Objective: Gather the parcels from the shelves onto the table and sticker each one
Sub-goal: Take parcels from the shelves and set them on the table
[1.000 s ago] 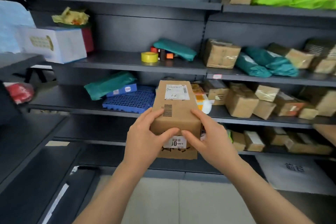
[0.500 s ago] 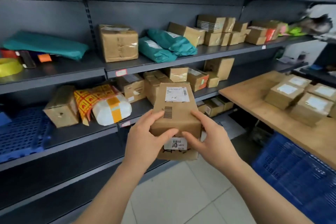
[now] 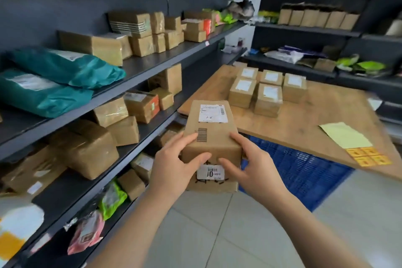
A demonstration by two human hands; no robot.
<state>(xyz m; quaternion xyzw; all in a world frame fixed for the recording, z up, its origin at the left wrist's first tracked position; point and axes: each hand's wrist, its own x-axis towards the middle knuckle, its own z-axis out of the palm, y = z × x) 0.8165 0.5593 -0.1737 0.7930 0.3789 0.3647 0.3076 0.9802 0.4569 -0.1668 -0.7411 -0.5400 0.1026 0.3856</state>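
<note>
A brown cardboard parcel (image 3: pixel 212 146) is held in mid-air at frame centre, over the floor, between the shelves and the surface. It is clamped from both sides: left hand (image 3: pixel 174 167) at its 9 o'clock, right hand (image 3: pixel 252 167) at its 3 o'clock, fingers wrapped over the top face, thumbs pressed on the near face. A white shipping label (image 3: pixel 212 113) is seen on the far end of the top; a small barcode sticker (image 3: pixel 210 172) is stuck on the near face between the thumbs. At 1 o'clock the wooden surface (image 3: pixel 304 119) is seen, with five labelled parcels (image 3: pixel 268 90) grouped close together on it. A yellow sheet (image 3: pixel 345 135) and orange stickers (image 3: pixel 368 155) lie at 3 o'clock near the surface edge. A blue crate (image 3: pixel 300 169) is partly seen under the surface. Dark shelves (image 3: pixel 139 65) run from 7 to 12 o'clock, loaded with brown boxes and teal mailer bags (image 3: pixel 56 80).
</note>
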